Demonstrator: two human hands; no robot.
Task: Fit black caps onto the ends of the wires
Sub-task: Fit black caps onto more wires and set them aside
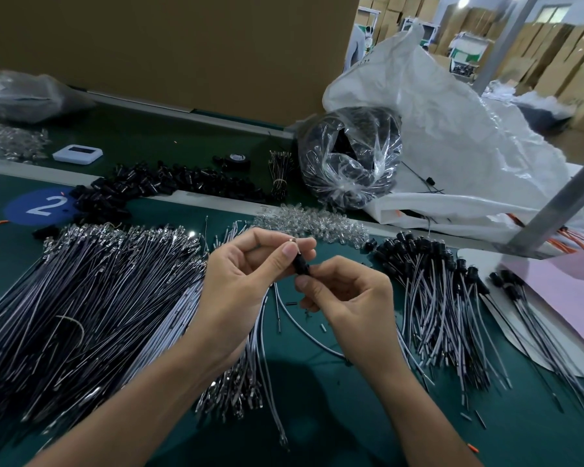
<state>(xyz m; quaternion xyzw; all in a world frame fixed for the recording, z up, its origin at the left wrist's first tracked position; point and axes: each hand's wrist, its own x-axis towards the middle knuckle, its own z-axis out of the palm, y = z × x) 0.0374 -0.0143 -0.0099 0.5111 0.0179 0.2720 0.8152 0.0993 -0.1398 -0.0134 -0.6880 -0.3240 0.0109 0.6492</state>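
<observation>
My left hand (246, 264) pinches the clear tip of a wire end between thumb and fingers above the green table. Just below that tip sits a small black cap (301, 263), which my right hand (348, 291) pinches from below. The wire itself (297, 323) hangs down between both hands toward the table. A big fan of uncapped black and white wires (91, 298) lies at the left. Capped wires (432, 284) lie in a bundle at the right. Loose black caps (142, 188) are heaped behind the left pile.
Clear small parts (317, 224) lie in a heap behind my hands. A plastic bag of black parts (348, 156) and a large white sack (459, 136) stand at the back right. A pink sheet (560, 291) lies far right, beside a slanted metal post (553, 203).
</observation>
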